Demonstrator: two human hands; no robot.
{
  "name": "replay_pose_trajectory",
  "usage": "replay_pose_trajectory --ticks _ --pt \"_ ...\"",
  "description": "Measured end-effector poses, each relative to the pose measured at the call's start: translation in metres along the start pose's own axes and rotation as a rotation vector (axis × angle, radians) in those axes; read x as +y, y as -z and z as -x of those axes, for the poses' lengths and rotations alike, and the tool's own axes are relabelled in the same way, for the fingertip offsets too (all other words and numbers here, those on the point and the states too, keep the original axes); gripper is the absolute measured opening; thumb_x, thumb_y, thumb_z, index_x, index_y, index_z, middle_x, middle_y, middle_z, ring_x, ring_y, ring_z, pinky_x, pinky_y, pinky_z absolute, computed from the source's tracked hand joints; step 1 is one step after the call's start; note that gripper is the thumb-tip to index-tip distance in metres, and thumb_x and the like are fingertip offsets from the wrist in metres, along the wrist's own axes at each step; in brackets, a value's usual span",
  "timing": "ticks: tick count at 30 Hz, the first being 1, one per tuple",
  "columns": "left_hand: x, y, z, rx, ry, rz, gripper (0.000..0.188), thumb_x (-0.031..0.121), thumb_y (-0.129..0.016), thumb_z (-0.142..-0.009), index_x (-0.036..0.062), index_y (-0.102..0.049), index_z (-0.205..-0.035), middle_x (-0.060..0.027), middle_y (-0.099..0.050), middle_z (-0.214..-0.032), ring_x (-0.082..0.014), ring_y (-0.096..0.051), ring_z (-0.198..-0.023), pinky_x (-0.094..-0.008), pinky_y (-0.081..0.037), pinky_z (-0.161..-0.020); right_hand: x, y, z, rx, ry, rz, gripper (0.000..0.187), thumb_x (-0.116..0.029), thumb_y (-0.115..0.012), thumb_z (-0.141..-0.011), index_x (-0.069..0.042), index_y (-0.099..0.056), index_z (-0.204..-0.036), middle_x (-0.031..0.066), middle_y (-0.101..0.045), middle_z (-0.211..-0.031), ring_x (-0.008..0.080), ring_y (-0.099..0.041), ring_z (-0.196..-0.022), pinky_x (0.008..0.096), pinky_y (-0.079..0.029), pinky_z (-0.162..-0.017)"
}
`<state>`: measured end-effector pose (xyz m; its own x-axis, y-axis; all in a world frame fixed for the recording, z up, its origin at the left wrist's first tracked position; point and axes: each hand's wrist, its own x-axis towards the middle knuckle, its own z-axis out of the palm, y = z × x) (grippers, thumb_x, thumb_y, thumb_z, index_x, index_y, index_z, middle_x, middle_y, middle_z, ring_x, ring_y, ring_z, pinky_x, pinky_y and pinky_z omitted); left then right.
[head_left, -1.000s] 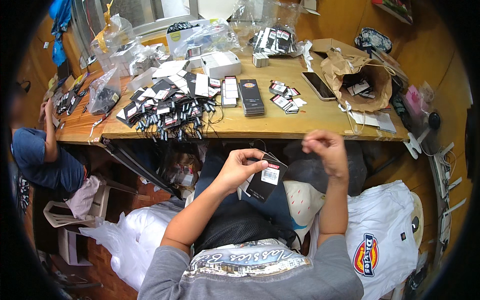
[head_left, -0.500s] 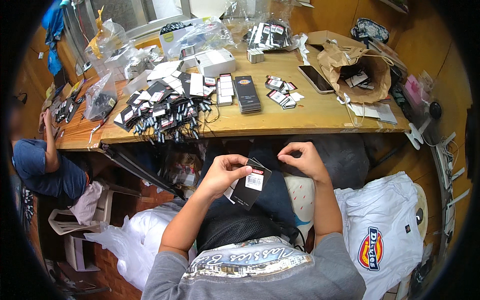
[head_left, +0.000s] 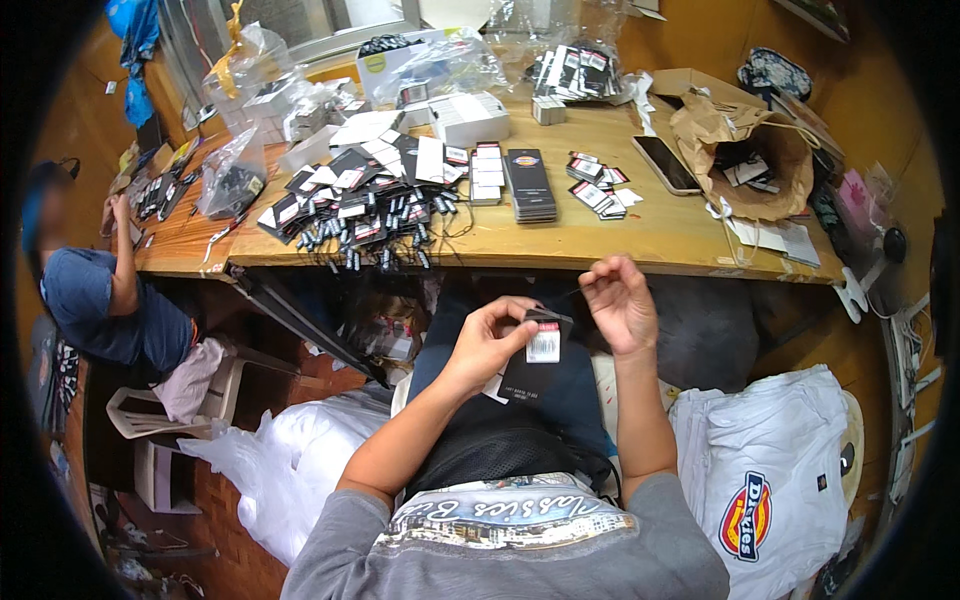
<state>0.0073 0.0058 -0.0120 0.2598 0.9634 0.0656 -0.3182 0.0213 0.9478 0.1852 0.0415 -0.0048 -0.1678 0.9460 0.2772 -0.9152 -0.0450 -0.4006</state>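
Note:
Just in front of my body, my left hand pinches a black hang tag by its upper left corner. The tag carries a white barcode sticker and a red strip, and a white piece shows behind its lower left edge. To the right and slightly higher, my right hand is raised with its fingers pinched together. A thin dark string seems to run from the top of the tag toward those fingertips; it is very faint. Both hands are off the table, near its front edge.
On the wooden table lie a heap of corded black tags, a neat black tag stack, loose labels, a phone and an open paper bag. White shirts lie right. Another person sits left.
My right hand has risen and tipped its fingers upward, with the thin string now showing. My left hand keeps its pinch on the tag. The whole view has shifted slightly.

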Motion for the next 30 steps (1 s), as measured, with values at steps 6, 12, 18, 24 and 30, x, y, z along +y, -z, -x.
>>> replay_pose_trajectory --ticks 6,12,18,24,30 --pt "0.001 0.01 -0.005 0.01 -0.23 0.134 0.008 0.012 -0.034 -0.087 0.0056 -0.029 -0.09 -0.023 -0.046 -0.109 -0.0322 -0.053 -0.091 -0.0352 -0.05 -0.071 0.001 -0.027 0.007 -0.013 0.169 0.571 0.007 -0.003 -0.056 -0.075 -0.001 -0.056 -0.081 0.0076 -0.057 -0.072 0.0146 -0.055 -0.063 0.0255 -0.046 -0.065" --pt "0.013 -0.003 -0.002 0.215 -0.306 0.018 0.024 -0.001 -0.047 -0.08 0.0037 -0.027 -0.092 -0.0135 -0.055 -0.084 -0.0161 -0.057 -0.077 -0.0233 -0.047 -0.065 0.029 -0.044 0.021 0.05 0.138 0.915 0.012 0.006 -0.056 -0.072 0.005 -0.058 -0.084 0.0085 -0.059 -0.075 0.012 -0.058 -0.069 0.02 -0.047 -0.063" --pt "0.014 -0.006 -0.001 0.368 -0.522 -0.223 0.029 -0.002 -0.06 -0.071 0.0013 -0.039 -0.092 -0.0065 -0.055 -0.082 -0.0096 -0.054 -0.071 -0.0206 -0.045 -0.064 0.036 -0.051 0.019 0.076 0.219 1.081 0.006 0.001 -0.061 -0.07 0.004 -0.057 -0.073 0.0046 -0.058 -0.067 0.0075 -0.055 -0.058 0.0185 -0.045 -0.054" --pt "0.022 -0.014 0.006 0.424 -0.568 -0.335 0.027 -0.001 -0.062 -0.069 -0.0002 -0.044 -0.089 -0.0062 -0.058 -0.075 -0.0089 -0.055 -0.068 -0.0201 -0.045 -0.061 0.038 -0.047 0.022 0.007 0.318 1.282 0.006 0.001 -0.061 -0.067 0.002 -0.055 -0.069 0.0046 -0.057 -0.063 0.007 -0.053 -0.054 0.0188 -0.041 -0.049" --pt "0.016 -0.011 0.006 0.363 -0.775 -0.54 0.027 -0.005 -0.06 -0.069 0.0005 -0.044 -0.09 -0.0093 -0.059 -0.072 -0.0128 -0.06 -0.068 -0.0221 -0.047 -0.058 0.037 -0.052 0.022 0.001 0.319 1.329 0.006 0.003 -0.059 -0.068 0.002 -0.053 -0.067 0.0056 -0.056 -0.06 0.0081 -0.053 -0.052 0.0195 -0.041 -0.048"
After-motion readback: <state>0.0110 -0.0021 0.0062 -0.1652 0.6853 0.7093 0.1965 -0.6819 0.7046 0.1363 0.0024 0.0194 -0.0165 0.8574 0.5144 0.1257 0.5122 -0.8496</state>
